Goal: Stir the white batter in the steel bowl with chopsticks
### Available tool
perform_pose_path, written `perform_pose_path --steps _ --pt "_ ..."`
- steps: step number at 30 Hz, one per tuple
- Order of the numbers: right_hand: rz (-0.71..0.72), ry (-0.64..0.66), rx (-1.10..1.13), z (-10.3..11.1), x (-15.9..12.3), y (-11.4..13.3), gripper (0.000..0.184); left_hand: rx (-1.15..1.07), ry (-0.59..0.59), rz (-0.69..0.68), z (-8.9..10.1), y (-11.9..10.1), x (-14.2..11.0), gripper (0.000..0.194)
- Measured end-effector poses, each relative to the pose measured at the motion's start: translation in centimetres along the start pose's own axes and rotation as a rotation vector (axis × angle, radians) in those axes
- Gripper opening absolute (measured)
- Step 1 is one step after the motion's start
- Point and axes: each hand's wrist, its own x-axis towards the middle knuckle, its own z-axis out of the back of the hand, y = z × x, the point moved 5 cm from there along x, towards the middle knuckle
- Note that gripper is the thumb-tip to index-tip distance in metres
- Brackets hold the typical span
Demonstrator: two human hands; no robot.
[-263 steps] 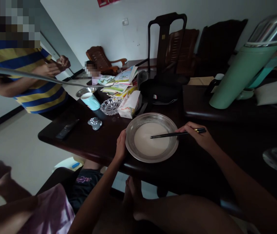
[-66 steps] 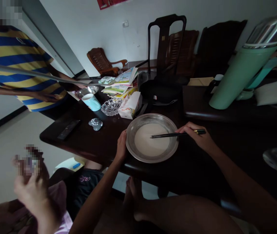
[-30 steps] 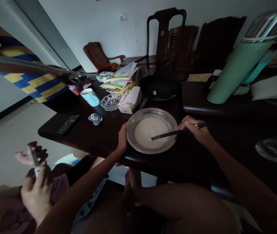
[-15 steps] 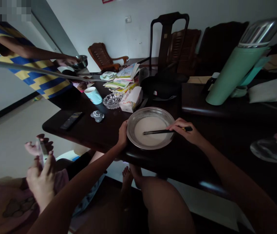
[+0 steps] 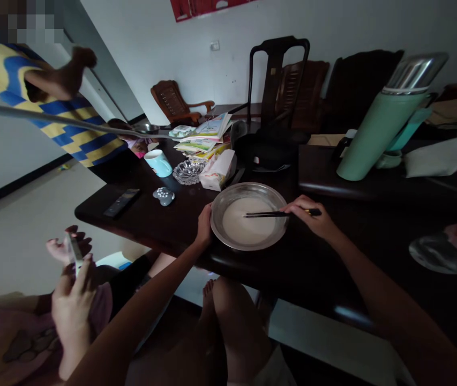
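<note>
A round metal bowl (image 5: 219, 231) stands near the front edge of the dark table, holding a pale, milky mixture (image 5: 248, 228). My left hand (image 5: 204, 225) grips the bowl's left rim, its thumb side toward me. Black chopsticks (image 5: 264, 214) are pinched in my right hand (image 5: 307, 214) over the bowl's right rim. Their tips reach left, at the surface of the mixture near the middle; I cannot tell how deep they go. Just behind the bowl sits a tissue pack (image 5: 218, 170).
Beyond are a glass dish (image 5: 189, 172), a blue mug (image 5: 158, 163), stacked books (image 5: 208, 131) and a black cap-like item (image 5: 266, 150). A green thermos (image 5: 376, 134) stands right. At left, one person holds a phone (image 5: 74, 251); another, in a striped shirt (image 5: 71, 128), stands by the table.
The chopstick tips have shifted right and slightly up within the bowl. The standing person's arm has lifted away from a metal bowl. My view has tilted up a little.
</note>
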Motion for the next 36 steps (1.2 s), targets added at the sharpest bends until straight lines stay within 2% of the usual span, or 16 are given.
perform_pose_path --steps 3,5,7,10,13,16,21,24,27,30,32,33,34,36 --pt "-0.068 -0.115 0.081 1.5 0.0 -0.6 0.041 0.083 -0.033 -0.199 -1.0 0.5 1.9 0.034" --pt "-0.104 -0.075 0.162 1.4 -0.1 -0.8 0.043 0.135 -0.015 -0.290 -0.7 0.8 2.1 0.036" --pt "-0.100 0.037 0.187 0.3 -0.2 -0.8 0.041 0.150 -0.003 -0.309 -0.2 1.2 2.0 0.038" --pt "-0.051 0.129 0.105 -0.7 -0.3 -0.6 0.032 0.150 -0.020 -0.299 0.1 1.7 2.2 0.039" --pt "-0.052 0.026 0.037 0.4 -0.1 -0.9 0.033 0.167 -0.025 -0.314 0.0 1.7 2.3 0.039" --pt "-0.099 -0.066 0.102 1.4 0.0 -1.1 0.041 0.171 -0.022 -0.321 -0.2 1.6 2.2 0.039" --pt "-0.062 0.109 0.111 -0.3 -0.1 -0.6 0.035 0.161 -0.027 -0.302 0.0 1.6 2.2 0.038" --pt "-0.039 0.047 0.050 0.3 0.1 -0.6 0.034 0.169 -0.018 -0.306 0.1 1.3 2.1 0.034" --pt "-0.079 -0.084 0.082 1.8 0.2 -0.9 0.043 0.151 -0.020 -0.234 -0.1 0.8 1.8 0.029" --pt "-0.096 -0.011 0.158 1.1 0.1 -1.0 0.044 0.117 0.000 -0.118 -0.3 0.1 1.0 0.028" --pt "-0.062 0.101 0.143 -0.1 0.0 -0.9 0.039 0.106 0.006 -0.096 0.8 -0.8 -0.2 0.034" --pt "-0.037 0.123 0.114 -0.5 0.0 -0.8 0.036 0.102 -0.001 -0.097 2.1 -1.4 -0.9 0.036" --pt "-0.028 0.119 0.079 -0.6 0.0 -0.9 0.032 0.095 -0.011 -0.097 3.9 -1.9 -1.9 0.036" --pt "-0.036 0.046 0.027 0.1 0.1 -1.2 0.031 0.076 -0.047 -0.102 9.2 -2.9 -4.0 0.037"
